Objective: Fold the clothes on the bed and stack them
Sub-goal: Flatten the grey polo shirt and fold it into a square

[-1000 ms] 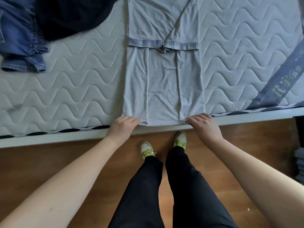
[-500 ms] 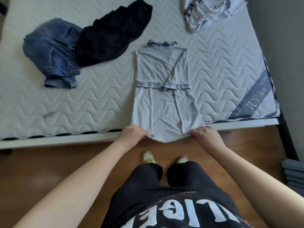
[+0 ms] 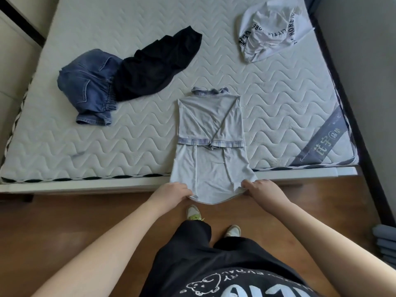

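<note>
A light grey shirt with blue-trimmed collar and sleeve cuffs lies lengthwise on the bed, its sides folded in. Its bottom hem hangs past the mattress edge. My left hand grips the hem's left corner and my right hand grips the right corner, holding the hem lifted over the floor. Further back lie blue denim shorts, a black garment overlapping them, and a crumpled white printed shirt at the far right.
The quilted mattress has a grey brand label at its near right corner. A wooden floor lies below, where my legs and shoes stand. Folded grey items are stacked at the right edge by a wall.
The view has pulled back from the bed. Both hands have drawn the grey shirt's hem off the mattress edge toward me and lifted it.
</note>
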Demonstrator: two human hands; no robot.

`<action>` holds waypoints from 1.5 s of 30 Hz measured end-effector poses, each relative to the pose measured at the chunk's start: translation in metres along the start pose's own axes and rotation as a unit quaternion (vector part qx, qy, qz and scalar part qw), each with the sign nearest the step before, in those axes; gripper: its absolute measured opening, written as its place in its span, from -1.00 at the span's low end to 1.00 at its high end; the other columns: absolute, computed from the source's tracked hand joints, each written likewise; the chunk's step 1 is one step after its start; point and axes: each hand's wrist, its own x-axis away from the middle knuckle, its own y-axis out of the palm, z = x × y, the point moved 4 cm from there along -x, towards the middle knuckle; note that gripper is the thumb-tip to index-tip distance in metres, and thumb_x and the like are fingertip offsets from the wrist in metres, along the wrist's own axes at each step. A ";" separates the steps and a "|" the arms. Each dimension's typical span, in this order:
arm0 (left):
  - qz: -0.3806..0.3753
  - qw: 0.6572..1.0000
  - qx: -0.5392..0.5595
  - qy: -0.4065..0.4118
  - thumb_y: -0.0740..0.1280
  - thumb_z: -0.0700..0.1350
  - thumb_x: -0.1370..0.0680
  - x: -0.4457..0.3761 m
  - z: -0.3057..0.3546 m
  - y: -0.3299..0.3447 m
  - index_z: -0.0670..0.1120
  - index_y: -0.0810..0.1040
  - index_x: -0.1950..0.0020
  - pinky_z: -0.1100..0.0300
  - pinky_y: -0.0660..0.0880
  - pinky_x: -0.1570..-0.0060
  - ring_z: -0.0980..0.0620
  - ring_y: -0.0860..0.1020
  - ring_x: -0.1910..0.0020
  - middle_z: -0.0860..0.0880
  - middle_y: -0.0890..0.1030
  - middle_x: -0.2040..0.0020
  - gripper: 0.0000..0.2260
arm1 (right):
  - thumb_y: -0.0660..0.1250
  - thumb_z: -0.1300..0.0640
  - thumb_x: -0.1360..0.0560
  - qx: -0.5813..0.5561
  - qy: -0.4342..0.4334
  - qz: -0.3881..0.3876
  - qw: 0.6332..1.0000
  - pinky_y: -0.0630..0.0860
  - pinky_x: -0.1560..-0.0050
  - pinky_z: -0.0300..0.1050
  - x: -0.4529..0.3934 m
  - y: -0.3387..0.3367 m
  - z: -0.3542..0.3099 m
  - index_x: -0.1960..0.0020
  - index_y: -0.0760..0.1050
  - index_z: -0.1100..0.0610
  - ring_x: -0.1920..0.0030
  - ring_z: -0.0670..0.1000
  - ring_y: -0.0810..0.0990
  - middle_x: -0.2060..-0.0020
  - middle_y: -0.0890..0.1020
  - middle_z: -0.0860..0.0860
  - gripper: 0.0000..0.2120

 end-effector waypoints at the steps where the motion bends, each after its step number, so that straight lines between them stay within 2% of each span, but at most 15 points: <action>1: 0.005 1.000 0.009 -0.008 0.24 -0.14 -0.62 -0.004 0.000 -0.009 0.04 0.58 -0.25 0.15 0.42 0.02 0.02 0.51 -0.17 0.05 0.59 -0.13 -0.75 | 0.17 0.15 -0.61 0.002 0.000 0.008 1.000 0.24 0.15 -0.06 -0.003 -0.009 0.003 -0.23 0.44 0.05 0.11 0.15 0.58 0.19 0.61 0.07 -0.78; 4: 0.001 0.998 0.036 -0.045 0.21 -0.15 -0.62 -0.018 -0.005 -0.037 0.10 0.57 -0.27 0.14 0.44 -0.07 0.01 0.52 -0.20 0.07 0.60 -0.17 -0.71 | 0.20 0.17 -0.60 -0.003 -0.013 0.027 1.000 0.25 0.15 -0.03 -0.018 -0.032 0.009 -0.18 0.49 0.10 0.12 0.18 0.59 0.19 0.63 0.10 -0.81; 9: -0.015 0.995 0.077 -0.061 0.19 -0.16 -0.62 -0.047 -0.024 -0.073 0.19 0.54 -0.29 0.15 0.43 -0.02 -0.01 0.55 -0.18 0.08 0.60 -0.23 -0.65 | 0.27 0.14 -0.60 -0.032 -0.021 0.051 0.998 0.37 0.15 -0.02 -0.054 -0.062 0.022 -0.07 0.54 0.14 0.16 0.20 0.62 0.24 0.64 0.13 -0.89; 13: -0.045 0.988 0.137 -0.050 0.21 -0.17 -0.63 -0.086 -0.057 -0.096 0.16 0.56 -0.28 0.19 0.45 -0.07 0.04 0.56 -0.14 0.09 0.61 -0.21 -0.67 | 0.19 0.18 -0.60 0.002 -0.034 0.003 0.999 0.35 0.06 -0.07 -0.099 -0.078 0.035 -0.20 0.51 0.04 -0.01 0.12 0.58 0.03 0.63 0.00 -0.78; 15: -0.055 0.987 0.148 -0.043 0.25 -0.14 -0.63 -0.108 -0.077 -0.109 0.15 0.57 -0.28 0.24 0.41 -0.07 0.04 0.55 -0.16 0.09 0.61 -0.22 -0.71 | 0.19 0.16 -0.60 0.004 -0.042 -0.011 0.999 0.39 -0.05 -0.07 -0.127 -0.088 0.041 -0.26 0.51 0.02 -0.08 0.10 0.56 -0.05 0.61 -0.01 -0.73; 17: -0.074 0.983 0.166 -0.038 0.27 -0.10 -0.63 -0.128 -0.093 -0.123 0.13 0.58 -0.27 0.21 0.42 -0.15 0.04 0.54 -0.19 0.08 0.61 -0.23 -0.74 | 0.21 0.13 -0.62 -0.015 -0.044 -0.009 0.999 0.38 -0.07 -0.08 -0.152 -0.101 0.046 -0.28 0.54 0.02 -0.12 0.10 0.54 -0.11 0.60 0.01 -0.73; 22: -0.104 0.980 0.170 -0.016 0.29 -0.13 -0.62 -0.179 -0.122 -0.162 0.07 0.58 -0.28 0.09 0.44 -0.22 0.00 0.55 -0.19 0.03 0.62 -0.21 -0.75 | 0.24 0.08 -0.63 -0.059 -0.034 0.013 0.998 0.42 -0.13 -0.02 -0.206 -0.124 0.065 -0.22 0.60 0.10 -0.10 0.13 0.57 -0.08 0.63 0.06 -0.75; 26: -0.087 0.982 0.167 -0.029 0.30 -0.13 -0.61 -0.221 -0.146 -0.187 0.06 0.57 -0.28 0.12 0.46 -0.18 -0.01 0.56 -0.15 0.00 0.63 -0.18 -0.75 | 0.33 0.11 -0.58 -0.110 0.008 0.048 0.993 0.41 -0.03 -0.03 -0.250 -0.137 0.088 -0.15 0.62 0.20 -0.04 0.19 0.59 0.00 0.68 0.14 -0.77; 30: -0.086 0.981 0.167 -0.044 0.30 -0.15 -0.61 -0.267 -0.176 -0.199 0.04 0.56 -0.25 0.20 0.43 -0.09 0.03 0.56 -0.06 0.01 0.64 -0.10 -0.77 | 0.30 0.07 -0.60 -0.133 0.006 0.026 0.991 0.46 -0.09 0.01 -0.302 -0.136 0.113 -0.18 0.61 0.17 -0.08 0.19 0.57 -0.04 0.66 0.12 -0.75; 34: -0.064 0.980 0.178 -0.062 0.33 -0.15 -0.59 -0.313 -0.213 -0.200 0.02 0.59 -0.23 0.39 0.29 0.05 0.16 0.49 0.01 0.04 0.64 -0.10 -0.78 | 0.29 0.04 -0.60 -0.149 0.026 0.037 0.988 0.43 -0.02 -0.06 -0.355 -0.127 0.143 -0.18 0.62 0.09 -0.12 0.15 0.56 -0.07 0.65 0.08 -0.76; 37: -0.073 0.980 0.168 -0.076 0.34 -0.13 -0.59 -0.350 -0.240 -0.193 0.01 0.59 -0.23 0.34 0.30 0.03 0.12 0.50 0.00 0.02 0.63 -0.09 -0.78 | 0.31 0.06 -0.59 -0.169 0.023 0.033 0.985 0.49 -0.01 0.00 -0.395 -0.112 0.164 -0.15 0.63 0.11 -0.08 0.18 0.58 -0.03 0.66 0.10 -0.78; 40: -0.070 0.979 0.170 -0.088 0.35 -0.12 -0.59 -0.385 -0.265 -0.183 -0.01 0.61 -0.20 0.16 0.41 -0.18 0.02 0.53 -0.12 0.00 0.61 -0.11 -0.81 | 0.33 0.05 -0.58 -0.181 0.044 0.033 0.982 0.50 -0.01 0.02 -0.430 -0.093 0.187 -0.13 0.64 0.10 -0.05 0.18 0.58 0.01 0.65 0.10 -0.80; 41: -0.068 0.979 0.169 -0.095 0.36 -0.11 -0.58 -0.395 -0.274 -0.180 0.00 0.62 -0.18 0.13 0.42 -0.18 0.01 0.54 -0.11 0.01 0.61 -0.09 -0.82 | 0.33 0.05 -0.58 -0.184 0.049 0.032 0.981 0.50 -0.02 0.03 -0.441 -0.086 0.194 -0.13 0.64 0.10 -0.05 0.18 0.58 0.02 0.65 0.10 -0.80; 45: -0.037 0.977 0.161 -0.135 0.39 -0.05 -0.56 -0.425 -0.305 -0.163 0.04 0.63 -0.14 0.23 0.33 0.06 0.08 0.50 0.00 0.07 0.59 0.02 -0.83 | 0.31 0.04 -0.60 -0.182 0.054 0.029 0.981 0.50 0.00 0.02 -0.476 -0.063 0.217 -0.12 0.64 0.08 -0.03 0.18 0.59 0.02 0.65 0.10 -0.80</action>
